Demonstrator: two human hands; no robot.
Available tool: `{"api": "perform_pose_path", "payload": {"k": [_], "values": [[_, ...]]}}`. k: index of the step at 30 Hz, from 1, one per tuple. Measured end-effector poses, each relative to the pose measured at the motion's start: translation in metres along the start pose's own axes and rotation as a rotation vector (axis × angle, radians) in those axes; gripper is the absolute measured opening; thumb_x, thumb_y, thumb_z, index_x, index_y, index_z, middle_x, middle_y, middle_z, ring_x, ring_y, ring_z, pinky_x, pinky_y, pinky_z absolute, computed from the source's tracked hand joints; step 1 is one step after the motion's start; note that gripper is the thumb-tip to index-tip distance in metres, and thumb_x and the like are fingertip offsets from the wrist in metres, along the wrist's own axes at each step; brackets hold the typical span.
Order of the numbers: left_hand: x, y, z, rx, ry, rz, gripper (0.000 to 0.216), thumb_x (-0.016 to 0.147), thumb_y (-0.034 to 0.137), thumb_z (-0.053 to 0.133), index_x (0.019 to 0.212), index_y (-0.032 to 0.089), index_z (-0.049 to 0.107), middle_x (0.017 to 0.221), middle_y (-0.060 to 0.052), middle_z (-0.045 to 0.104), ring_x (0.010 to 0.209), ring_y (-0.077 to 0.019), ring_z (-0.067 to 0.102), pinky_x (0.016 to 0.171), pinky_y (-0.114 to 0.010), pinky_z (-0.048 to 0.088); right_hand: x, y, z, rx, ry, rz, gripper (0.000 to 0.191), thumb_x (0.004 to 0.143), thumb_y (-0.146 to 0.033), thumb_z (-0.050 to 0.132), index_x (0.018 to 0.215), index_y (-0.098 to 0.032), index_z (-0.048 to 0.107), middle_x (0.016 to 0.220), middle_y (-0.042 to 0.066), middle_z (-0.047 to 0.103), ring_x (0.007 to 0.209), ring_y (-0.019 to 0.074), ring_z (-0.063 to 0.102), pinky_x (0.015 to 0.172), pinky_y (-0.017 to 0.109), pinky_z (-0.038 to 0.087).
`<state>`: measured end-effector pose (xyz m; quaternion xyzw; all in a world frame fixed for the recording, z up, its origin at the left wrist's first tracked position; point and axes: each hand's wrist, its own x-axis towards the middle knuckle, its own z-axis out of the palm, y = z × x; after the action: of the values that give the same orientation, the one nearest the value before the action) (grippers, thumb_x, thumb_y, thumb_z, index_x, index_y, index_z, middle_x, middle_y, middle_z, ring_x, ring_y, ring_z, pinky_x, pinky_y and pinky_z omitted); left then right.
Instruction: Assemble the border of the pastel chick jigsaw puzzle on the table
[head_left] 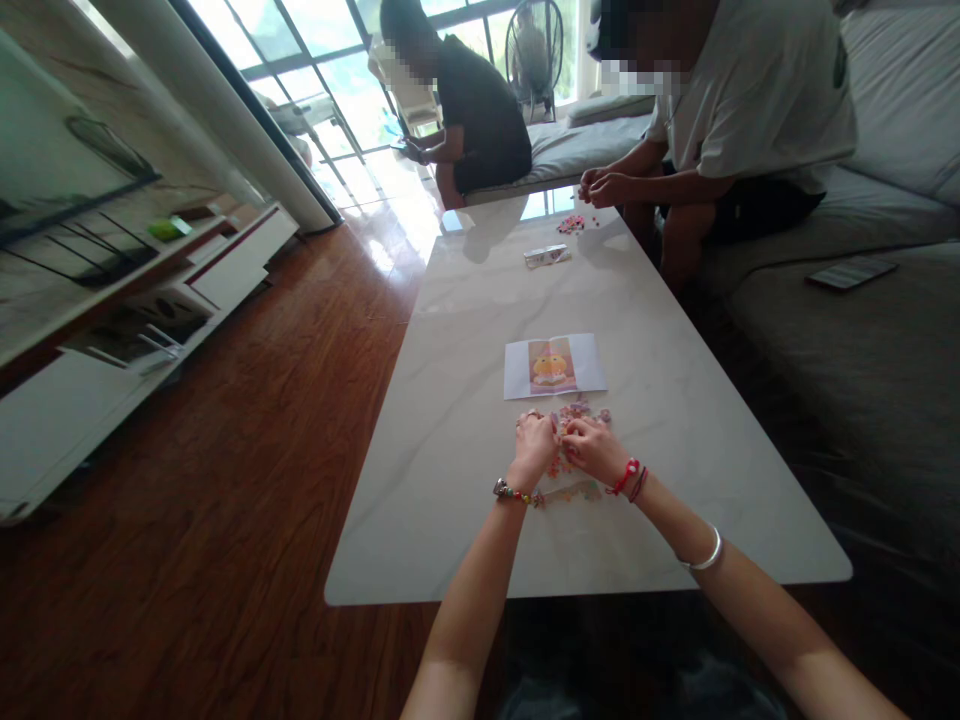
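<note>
My left hand (535,442) and my right hand (596,447) are close together just above the table, fingers bent and pinched. Whatever is between their fingertips is too small to make out. Under and around them lies a loose heap of small pink, orange and pale pieces (576,411) that look like jigsaw pieces. A strip of joined pale pieces (571,494) lies nearer to me, between my wrists. Just beyond the heap, a creased white sheet (517,370) lies flat, with a printed picture of a yellow cartoon figure (552,368).
The long white marble-patterned table (450,500) has rounded corners. Farther along it lie a clear plastic packet (547,256) and a co-worker's pile of pieces (571,224). That co-worker (750,110) sits on the right-hand sofa; another person (480,110) sits beyond. A phone (851,273) rests on the sofa.
</note>
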<state>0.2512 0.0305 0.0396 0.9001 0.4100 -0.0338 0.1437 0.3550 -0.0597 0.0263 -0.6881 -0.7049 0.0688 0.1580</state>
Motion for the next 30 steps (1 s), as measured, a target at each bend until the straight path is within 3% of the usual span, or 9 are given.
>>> {"api": "perform_pose_path", "payload": {"k": [12,15,19,23,30], "values": [[-0.002,0.007,-0.004,-0.016,-0.049,-0.032,0.025,0.074,0.029,0.049,0.088,0.015,0.063,0.095,-0.012,0.058,0.095,-0.0218,0.048,0.078,-0.028,0.038,-0.005,-0.002,-0.005,0.039,-0.019,0.019,0.014,0.075,-0.024,0.053,0.082,-0.02,0.064,0.097,0.007,0.057,0.095,0.0194,0.046,0.078,0.031,0.034],[-0.012,0.006,-0.008,-0.017,-0.015,-0.046,0.026,0.074,0.032,0.049,0.093,0.016,0.06,0.104,-0.011,0.054,0.099,-0.0226,0.045,0.079,-0.029,0.038,-0.002,-0.001,-0.004,0.082,-0.004,0.036,0.017,0.078,-0.028,0.05,0.082,-0.02,0.064,0.095,0.007,0.057,0.092,0.0178,0.048,0.079,0.031,0.034],[-0.032,0.011,-0.009,0.007,0.054,-0.083,0.025,0.078,0.026,0.044,0.097,0.016,0.057,0.108,-0.013,0.05,0.103,-0.0241,0.041,0.081,-0.032,0.037,0.008,0.001,-0.006,0.063,-0.055,0.071,0.018,0.079,-0.019,0.047,0.085,-0.019,0.064,0.096,0.007,0.057,0.092,0.0167,0.048,0.077,0.028,0.034],[-0.053,0.021,0.0,0.067,0.126,-0.064,0.025,0.081,0.022,0.038,0.097,0.016,0.057,0.106,-0.012,0.05,0.098,-0.0236,0.043,0.078,-0.034,0.038,0.021,0.001,-0.012,0.021,-0.154,0.041,0.014,0.076,-0.017,0.051,0.08,-0.018,0.065,0.095,0.007,0.055,0.093,0.0174,0.048,0.073,0.026,0.034],[-0.072,0.026,0.011,0.111,0.148,-0.023,0.028,0.083,0.023,0.035,0.102,0.016,0.054,0.102,-0.011,0.049,0.097,-0.0232,0.042,0.076,-0.035,0.038,0.03,0.001,-0.012,-0.001,-0.198,0.021,0.01,0.074,-0.013,0.051,0.076,-0.013,0.061,0.09,0.01,0.055,0.086,0.0182,0.05,0.07,0.026,0.035]]}}
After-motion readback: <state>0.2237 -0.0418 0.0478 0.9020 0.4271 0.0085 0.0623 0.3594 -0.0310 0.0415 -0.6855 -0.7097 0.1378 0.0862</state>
